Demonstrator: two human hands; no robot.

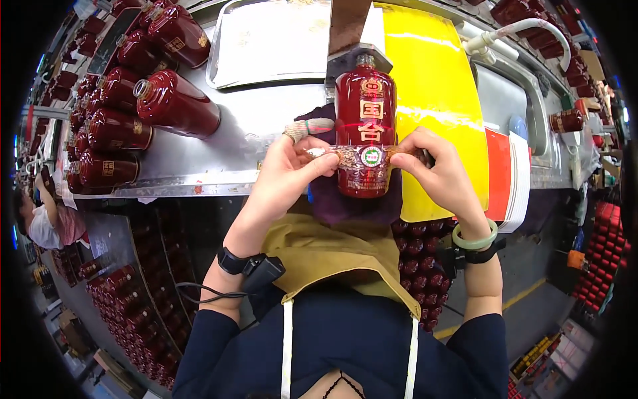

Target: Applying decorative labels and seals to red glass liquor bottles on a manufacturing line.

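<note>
A dark red glass bottle (365,179) with gold lettering lies on a dark purple cloth (325,205) at the table's front edge, its open neck pointing away from me. Across its lower part runs a see-through, gold-patterned label strip (349,157) with a round green and white emblem. My left hand (289,163) pinches the strip's left end, and a knitted finger cot (312,126) covers its index finger. At the other end, my right hand (432,161) pinches the strip between thumb and fingers. Whether the strip touches the glass all along, I cannot tell.
Several red bottles (176,103) stand on the metal table (199,163) to the left. A white-lined tray (269,46) lies at the back. To the right are a yellow sheet (435,100), red and white sheets (508,179), and a sink (538,100) with a curved pipe (531,25).
</note>
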